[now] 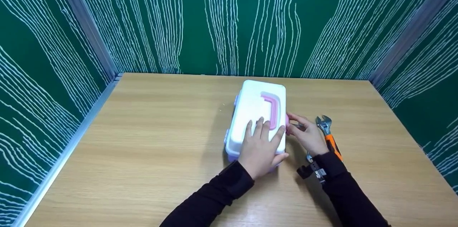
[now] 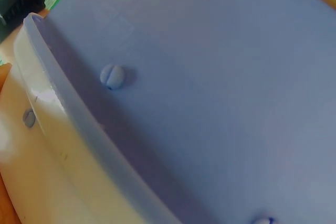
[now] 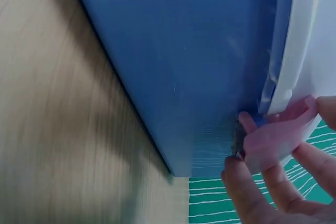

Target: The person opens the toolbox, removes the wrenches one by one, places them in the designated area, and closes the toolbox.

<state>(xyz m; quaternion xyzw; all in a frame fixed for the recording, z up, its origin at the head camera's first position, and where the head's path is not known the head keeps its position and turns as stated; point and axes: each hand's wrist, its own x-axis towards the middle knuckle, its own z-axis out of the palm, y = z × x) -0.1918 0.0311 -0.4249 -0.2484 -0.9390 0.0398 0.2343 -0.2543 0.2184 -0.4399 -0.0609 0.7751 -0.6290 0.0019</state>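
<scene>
A storage box with a white lid point(image 1: 250, 107) and a bluish-purple body point(image 3: 184, 51) stands on the table, its lid down. A pink carry handle point(image 1: 274, 112) lies folded into the lid's recess. My left hand point(image 1: 260, 150) rests on the near part of the lid, fingers spread and fairly straight. At the box's right side, my right hand point(image 1: 309, 135) pinches a pink latch point(image 3: 273, 142) between thumb and fingers. In the right wrist view the latch is tilted out from the lid's rim. The left wrist view shows the box's wall point(image 2: 210, 77) close up.
An adjustable wrench point(image 1: 327, 130) with an orange handle lies just right of my right hand. Another metal tool point(image 1: 309, 157) is mostly hidden under that hand and wrist. Green panels point(image 1: 193, 23) with white lines wall off the wooden table point(image 1: 150, 141) at the back and sides.
</scene>
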